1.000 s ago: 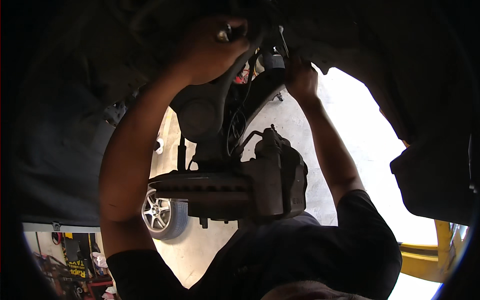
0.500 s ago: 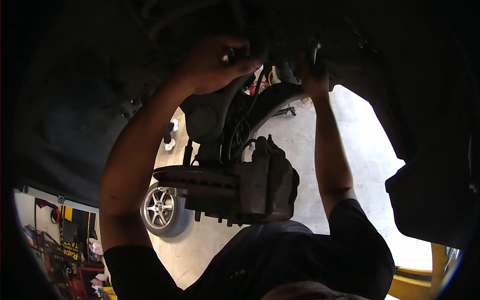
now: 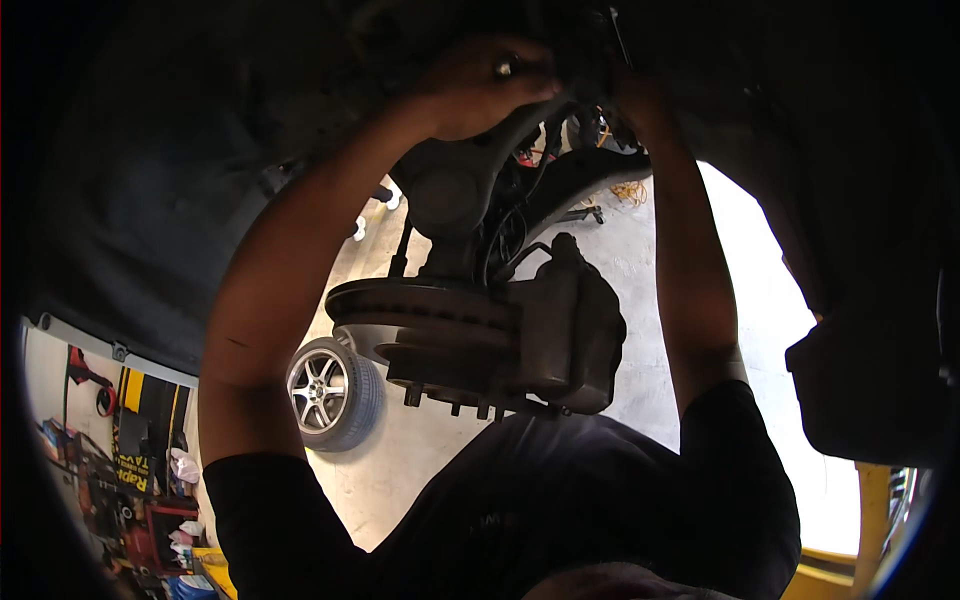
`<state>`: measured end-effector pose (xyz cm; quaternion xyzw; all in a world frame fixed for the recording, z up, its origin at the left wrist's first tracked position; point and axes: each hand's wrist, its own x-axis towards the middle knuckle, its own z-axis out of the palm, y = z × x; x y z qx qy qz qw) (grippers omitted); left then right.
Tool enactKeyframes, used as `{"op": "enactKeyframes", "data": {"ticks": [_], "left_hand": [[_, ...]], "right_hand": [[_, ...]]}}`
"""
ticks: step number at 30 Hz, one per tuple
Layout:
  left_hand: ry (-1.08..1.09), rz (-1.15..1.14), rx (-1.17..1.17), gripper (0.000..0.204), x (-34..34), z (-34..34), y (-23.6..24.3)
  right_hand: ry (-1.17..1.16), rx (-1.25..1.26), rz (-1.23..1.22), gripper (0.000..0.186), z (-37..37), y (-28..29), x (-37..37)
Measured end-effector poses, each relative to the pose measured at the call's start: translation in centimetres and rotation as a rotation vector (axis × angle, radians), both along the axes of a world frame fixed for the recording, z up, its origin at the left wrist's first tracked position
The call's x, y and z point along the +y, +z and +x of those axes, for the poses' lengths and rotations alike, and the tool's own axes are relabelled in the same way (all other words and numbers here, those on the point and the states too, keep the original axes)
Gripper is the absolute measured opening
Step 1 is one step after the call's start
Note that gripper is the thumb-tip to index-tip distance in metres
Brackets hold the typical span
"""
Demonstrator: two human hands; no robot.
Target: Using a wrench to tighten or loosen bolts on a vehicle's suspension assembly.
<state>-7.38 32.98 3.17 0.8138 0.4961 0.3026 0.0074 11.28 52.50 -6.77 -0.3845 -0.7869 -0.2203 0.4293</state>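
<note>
1. A dark, nearly black short-sleeved T-shirt (image 3: 560, 500) fills the lower centre of the frame.
2. Its sleeves end at the upper arms; both forearms are bare.
3. The left hand (image 3: 480, 85) and right hand (image 3: 640, 95), at upper centre, wear no gloves.

Dim backlit silhouettes, blown-out floor glare (right side), fisheye-bent edges

disc (image 3: 420, 305): bare metal, dull sheen | caliper (image 3: 575, 330): rough cast metal, matt | wheel (image 3: 320, 392): glossy alloy, matt rubber | floor (image 3: 640, 250): smooth concrete
</note>
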Motion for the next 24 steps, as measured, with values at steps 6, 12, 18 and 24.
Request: {"op": "enactKeyframes", "data": {"ticks": [6,12,18,24], "left_hand": [[-0.071,-0.03,0.044,0.018,-1.5,2.8,1.0],[-0.091,-0.03,0.041,0.023,-1.7,1.8,1.0],[-0.11,0.039,0.197,0.024,-0.9,1.2,1.1],[-0.03,-0.064,-0.195,0.046,1.4,-1.4,0.2]], "right_hand": [[0.397,0.69,-0.666,0.022,0.6,0.3,-0.1],[0.467,0.994,-0.766,0.019,-1.9,0.3,-0.9],[-0.16,0.055,-0.081,0.026,-2.0,-1.8,2.6],[0.307,0.334,-0.131,0.038,1.3,-4.9,-3.7]]}}
